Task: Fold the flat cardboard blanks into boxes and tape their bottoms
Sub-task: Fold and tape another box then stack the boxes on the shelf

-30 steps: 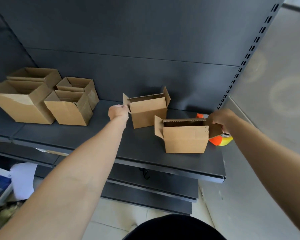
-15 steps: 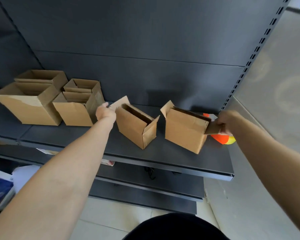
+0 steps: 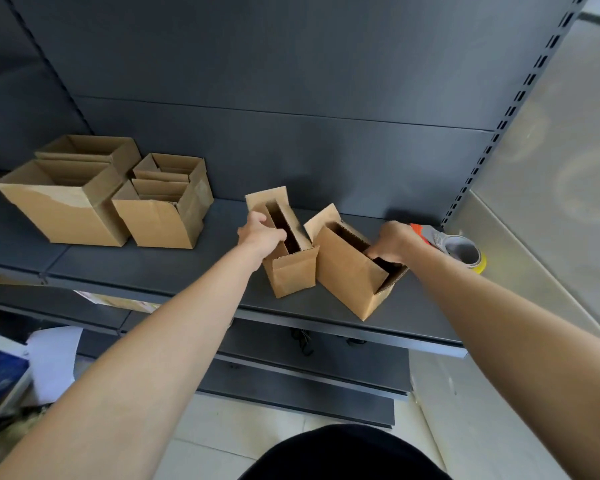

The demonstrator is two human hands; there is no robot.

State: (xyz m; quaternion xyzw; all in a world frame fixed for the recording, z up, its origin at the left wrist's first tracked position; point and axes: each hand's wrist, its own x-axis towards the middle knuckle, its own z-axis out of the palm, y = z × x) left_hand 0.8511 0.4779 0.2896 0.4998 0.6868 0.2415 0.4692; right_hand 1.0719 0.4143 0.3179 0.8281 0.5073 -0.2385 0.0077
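Two small open cardboard boxes stand side by side on the dark shelf [image 3: 153,268]. My left hand [image 3: 260,235] grips the left wall of the narrower left box [image 3: 293,275], whose far flap stands up. My right hand [image 3: 392,242] holds the right rim of the right box [image 3: 347,268], fingers reaching inside over a folded-in flap. The two boxes touch or nearly touch at their inner corners. A tape dispenser [image 3: 459,249] with an orange handle and a yellow-edged roll lies just right of my right hand.
Several finished open boxes [image 3: 84,209] are grouped at the shelf's left, some nested in others. A perforated upright [image 3: 499,133] and a pale wall close the right side. Lower shelves, white paper [image 3: 52,362] and clutter lie below left.
Both boxes have been turned and drawn together toward the shelf's middle. My left hand shifted right with its box. My right hand moved from the outer flap to the box's rim.
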